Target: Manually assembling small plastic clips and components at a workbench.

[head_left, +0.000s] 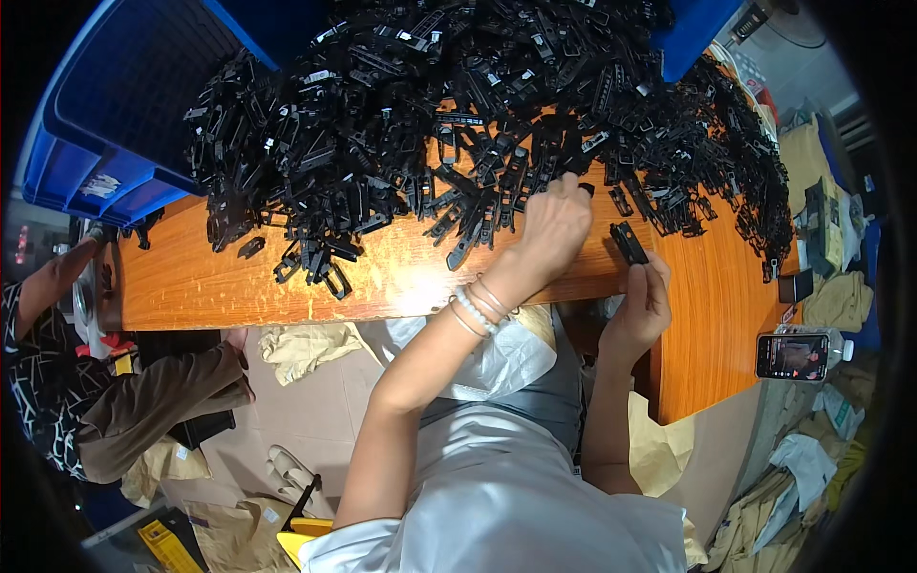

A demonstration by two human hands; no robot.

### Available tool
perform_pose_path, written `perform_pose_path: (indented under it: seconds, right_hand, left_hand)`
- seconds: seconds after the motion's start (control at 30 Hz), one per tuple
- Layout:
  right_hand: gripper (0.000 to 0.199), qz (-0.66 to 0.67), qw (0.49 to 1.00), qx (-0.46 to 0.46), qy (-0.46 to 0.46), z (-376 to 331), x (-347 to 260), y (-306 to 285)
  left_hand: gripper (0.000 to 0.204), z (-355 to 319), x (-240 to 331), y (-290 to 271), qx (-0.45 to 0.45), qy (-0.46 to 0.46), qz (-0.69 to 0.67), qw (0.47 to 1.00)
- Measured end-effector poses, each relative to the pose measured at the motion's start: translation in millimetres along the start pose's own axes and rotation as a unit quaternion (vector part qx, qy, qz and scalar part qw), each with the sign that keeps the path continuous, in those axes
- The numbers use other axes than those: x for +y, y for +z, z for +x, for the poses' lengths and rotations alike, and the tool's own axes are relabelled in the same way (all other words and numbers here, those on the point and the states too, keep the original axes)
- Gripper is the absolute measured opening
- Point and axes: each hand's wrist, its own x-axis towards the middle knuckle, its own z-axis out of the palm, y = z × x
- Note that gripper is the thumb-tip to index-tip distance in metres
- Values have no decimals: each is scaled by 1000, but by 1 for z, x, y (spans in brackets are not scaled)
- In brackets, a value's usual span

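Note:
My right hand (638, 310) pinches a slim, elongated black plastic part (629, 244) between thumb and fingers, above the table's front edge. With bracelets on its wrist, my left hand (559, 222) reaches across to the near edge of a big heap of black plastic parts (353, 124). Its fingers are bent together around a small black piece (586, 189), which is mostly hidden by them. Several loose frame-shaped parts lie on the wood just left of that hand.
The orange wooden table (707, 315) holds the heap, with blue crates (105, 172) at the left and behind. A phone (793, 356) leans by a bottle at the right edge. Another person's arm (57, 272) is at far left. Cloth and paper bags (239, 535) lie on the floor.

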Motion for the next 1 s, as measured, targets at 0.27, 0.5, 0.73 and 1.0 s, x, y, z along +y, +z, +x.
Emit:
perform_pose_path:
  seconds: [0.27,0.5,0.73,1.0]
  right_hand:
    - [12,52,998,-8,30,1,4,4]
    - [13,95,988,-47,113,10,5,-4]
    - [14,117,963,-119,212,12,-1,3]
    - [13,34,977,-89,192,5,-14,17]
  left_hand:
    - [9,6,-6,2,29,34,43,998]
    - [8,-18,-3,-26,80,-109,-222,966]
    - [15,-48,-9,-41,9,-219,-536,815]
    - [7,-56,-15,-46,24,-151,-406,901]
